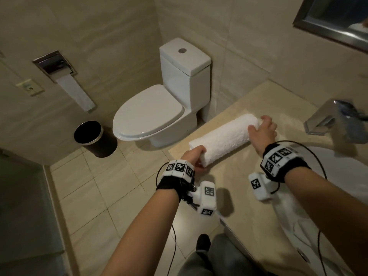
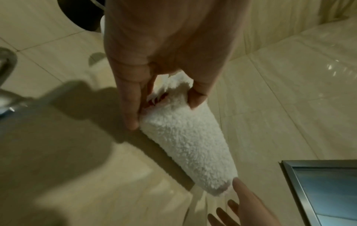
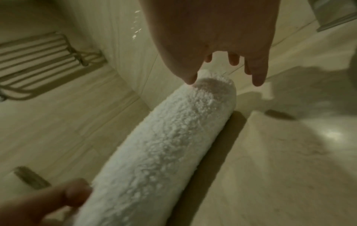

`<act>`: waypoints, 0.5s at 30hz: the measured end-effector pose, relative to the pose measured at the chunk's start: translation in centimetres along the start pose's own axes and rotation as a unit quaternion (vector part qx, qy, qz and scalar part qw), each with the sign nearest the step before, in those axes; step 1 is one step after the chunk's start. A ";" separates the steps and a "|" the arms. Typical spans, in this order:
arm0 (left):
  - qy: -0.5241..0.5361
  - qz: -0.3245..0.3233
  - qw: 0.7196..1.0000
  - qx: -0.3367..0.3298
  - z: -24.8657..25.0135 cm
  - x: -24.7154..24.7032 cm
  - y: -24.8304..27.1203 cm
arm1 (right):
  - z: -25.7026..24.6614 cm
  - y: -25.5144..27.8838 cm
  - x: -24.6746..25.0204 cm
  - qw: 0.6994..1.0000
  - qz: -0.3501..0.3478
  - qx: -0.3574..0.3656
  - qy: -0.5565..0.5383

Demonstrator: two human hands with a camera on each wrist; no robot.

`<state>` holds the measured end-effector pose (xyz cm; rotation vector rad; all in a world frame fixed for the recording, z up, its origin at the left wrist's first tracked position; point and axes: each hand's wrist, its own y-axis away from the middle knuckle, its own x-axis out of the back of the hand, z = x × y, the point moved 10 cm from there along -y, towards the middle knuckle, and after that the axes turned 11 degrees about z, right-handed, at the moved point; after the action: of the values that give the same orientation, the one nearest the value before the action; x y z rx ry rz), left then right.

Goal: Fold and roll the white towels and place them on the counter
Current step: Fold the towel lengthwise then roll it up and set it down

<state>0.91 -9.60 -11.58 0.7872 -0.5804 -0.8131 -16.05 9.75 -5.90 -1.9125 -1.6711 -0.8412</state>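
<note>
A white towel (image 1: pixel 225 139) lies rolled into a tight cylinder on the beige counter (image 1: pixel 239 188), slanting from near left to far right. My left hand (image 1: pixel 199 160) grips the roll's near end; in the left wrist view the fingers and thumb of this left hand (image 2: pixel 164 112) pinch the loose end folds of the towel (image 2: pixel 189 140). My right hand (image 1: pixel 262 127) sits at the far end. In the right wrist view the right hand (image 3: pixel 224 81) has straight, spread fingers, with the thumb tip touching the top of the towel (image 3: pixel 164 145).
A chrome faucet (image 1: pixel 336 120) and white sink basin (image 1: pixel 342 176) lie right of the roll. The counter's left edge drops to the tiled floor, where a toilet (image 1: pixel 157 114) and black bin (image 1: pixel 91 138) stand. A mirror (image 1: pixel 338 18) hangs above.
</note>
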 end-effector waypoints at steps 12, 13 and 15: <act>-0.074 -0.007 0.996 -0.043 1.8 -6.6 -3.9 | 6.8 1.1 2.3 0.993 -0.105 -0.056 -0.011; -0.079 -0.015 0.996 -0.043 1.7 -6.8 -3.7 | 7.4 1.3 2.6 0.992 -0.108 -0.062 -0.010; -0.089 -0.022 0.995 -0.049 1.7 -6.7 -2.9 | 8.4 1.5 2.8 0.991 -0.111 -0.076 -0.013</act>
<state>-5.25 -6.11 -13.98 0.6441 -0.6783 -0.9523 -13.16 17.30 -9.73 -1.8639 -1.9120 -1.0600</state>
